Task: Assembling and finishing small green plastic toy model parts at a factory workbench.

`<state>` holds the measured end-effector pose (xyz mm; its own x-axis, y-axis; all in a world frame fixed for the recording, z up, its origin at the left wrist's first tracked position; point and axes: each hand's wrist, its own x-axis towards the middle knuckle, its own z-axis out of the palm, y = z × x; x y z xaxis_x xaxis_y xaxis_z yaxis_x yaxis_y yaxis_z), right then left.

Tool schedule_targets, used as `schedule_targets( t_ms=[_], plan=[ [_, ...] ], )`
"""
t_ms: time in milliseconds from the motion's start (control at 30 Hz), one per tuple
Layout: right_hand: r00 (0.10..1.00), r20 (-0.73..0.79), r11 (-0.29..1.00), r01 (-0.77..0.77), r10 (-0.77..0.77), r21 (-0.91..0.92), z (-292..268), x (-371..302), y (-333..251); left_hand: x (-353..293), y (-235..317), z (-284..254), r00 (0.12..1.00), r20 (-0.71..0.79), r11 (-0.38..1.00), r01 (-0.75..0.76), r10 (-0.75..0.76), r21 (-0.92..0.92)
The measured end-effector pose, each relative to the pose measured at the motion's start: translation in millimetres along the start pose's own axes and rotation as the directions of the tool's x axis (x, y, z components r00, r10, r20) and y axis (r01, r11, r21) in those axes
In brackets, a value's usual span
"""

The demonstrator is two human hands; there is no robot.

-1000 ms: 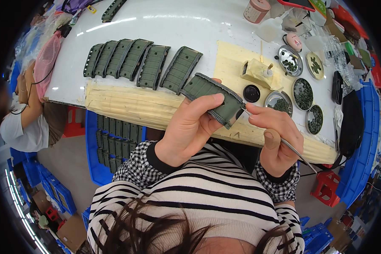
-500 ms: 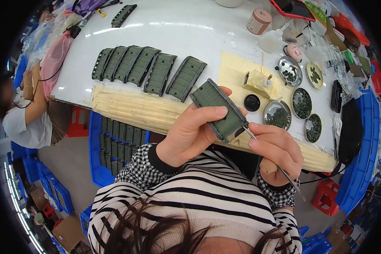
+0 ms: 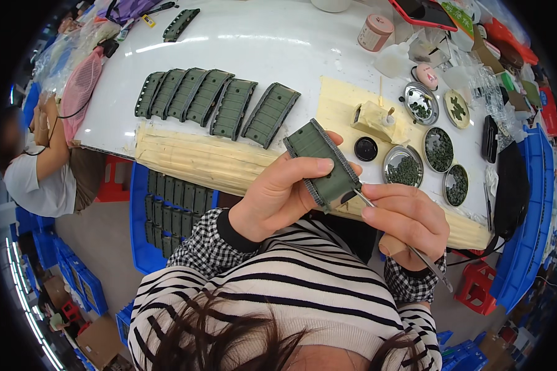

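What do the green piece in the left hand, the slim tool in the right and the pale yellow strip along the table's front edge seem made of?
Green piece: probably moulded plastic, possibly painted metal; fairly matte, with ridged edges.
Slim tool: likely bare metal, smooth, with grey highlights.
Pale yellow strip: perhaps paper tape, its surface dull and creased lengthwise.

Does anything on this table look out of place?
Perhaps: one curved, dark-green segmented piece lies alone toward the back left of the glossy white table, apart from the row of six similar curved green pieces.
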<state>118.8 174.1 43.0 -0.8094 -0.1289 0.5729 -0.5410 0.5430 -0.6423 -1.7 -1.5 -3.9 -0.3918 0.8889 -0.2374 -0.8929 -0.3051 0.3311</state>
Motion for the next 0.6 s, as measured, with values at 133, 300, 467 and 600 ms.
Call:
schedule_targets(
  t_ms=[133,300,467,600],
  plan=[
    [0.999,-0.033,0.999,-0.008,0.007,-0.042,4.8,-0.8,2.3,-0.3,-1.3,-0.5,1.000,-0.025,1.000,-0.002,0.002,0.012],
    [0.999,0.016,0.998,-0.040,0.040,-0.041,1.2,-0.4,-1.4,-1.4,-3.0,-1.0,0.999,-0.050,1.000,0.015,-0.016,-0.020],
    [0.997,0.032,0.997,-0.062,0.064,-0.052,0.8,1.0,-3.2,-1.2,-4.3,-2.8,0.998,-0.055,1.000,0.010,-0.011,-0.021],
    [0.998,0.029,0.997,-0.058,0.060,-0.050,0.5,1.0,-1.6,0.4,-5.4,-2.8,0.998,-0.060,0.999,0.008,-0.010,-0.032]
  ],
)
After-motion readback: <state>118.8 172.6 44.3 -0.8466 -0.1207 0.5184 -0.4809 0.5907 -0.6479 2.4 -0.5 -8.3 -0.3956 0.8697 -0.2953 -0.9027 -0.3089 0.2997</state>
